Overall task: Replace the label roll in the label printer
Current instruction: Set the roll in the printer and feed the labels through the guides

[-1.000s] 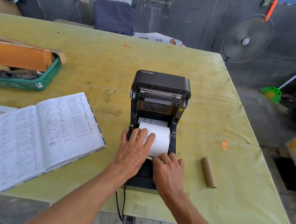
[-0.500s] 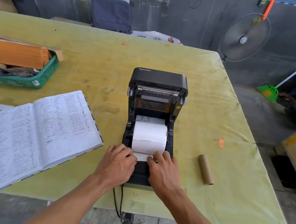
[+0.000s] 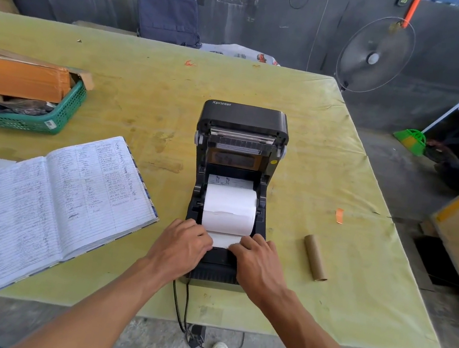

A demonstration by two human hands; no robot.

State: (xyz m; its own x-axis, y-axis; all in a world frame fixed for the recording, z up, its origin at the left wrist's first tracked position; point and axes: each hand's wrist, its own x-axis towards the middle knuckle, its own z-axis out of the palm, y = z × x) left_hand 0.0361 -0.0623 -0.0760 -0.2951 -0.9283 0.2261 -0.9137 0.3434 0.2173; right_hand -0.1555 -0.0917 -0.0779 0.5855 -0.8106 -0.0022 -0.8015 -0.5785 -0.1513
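Observation:
A black label printer (image 3: 244,119) stands on the yellow-green table with its lid swung up and back. A white label roll (image 3: 229,208) lies in its open bay, and a loose strip of paper (image 3: 224,240) runs forward from the roll. My left hand (image 3: 180,245) and my right hand (image 3: 257,260) rest knuckles-up on the printer's front, one at each side of that strip, fingertips on its edges. An empty brown cardboard core (image 3: 315,256) lies on the table to the right of the printer.
An open handwritten ledger (image 3: 48,200) lies left of the printer. A green basket (image 3: 36,122) with cardboard boxes sits at the far left. The printer's cables (image 3: 180,306) hang over the near table edge. A fan (image 3: 374,55) stands beyond the table's far right corner.
My left hand came off the top of the roll and moved down to the printer's front beside my right hand. A strip of paper now lies drawn forward from the roll.

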